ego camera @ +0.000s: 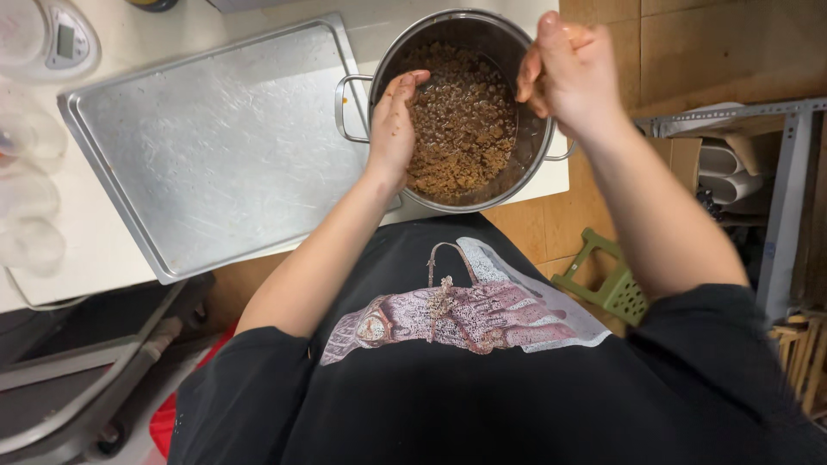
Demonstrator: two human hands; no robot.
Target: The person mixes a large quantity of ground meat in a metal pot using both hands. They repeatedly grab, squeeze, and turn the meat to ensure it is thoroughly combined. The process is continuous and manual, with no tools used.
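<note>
Pale and smooth, the white counter (86, 250) fills the upper left of my view, with tan floor tiles beyond its right edge. On the counter's near right corner stands a round stainless steel pot (448, 34) with two loop handles, holding a brown, crumbly, moist-looking mixture (465, 120) that fills it well below the rim. I see my left hand (394, 120) at the pot's left rim, fingers curled loosely and cupped, their tips smeared with the brown mixture; it grips nothing firm that I can make out. My right hand (568, 69) hovers above the pot's right rim, its grip closed into a loose fist, and I cannot tell whether it encloses a lump of the mixture. Just beside the pot on the left lies a large rectangular metal baking tray (215, 146), with nothing laid on it, while the pot holds plenty; judging by that, the work looks barely begun. A white digital kitchen scale (60, 39) sits at the far left corner, with stacked clear plastic cups (30, 207) along the left edge. A green plastic step stool (607, 280) stands on the floor to the right, near grey metal shelving (788, 189). Nothing stands between pot and tray.
</note>
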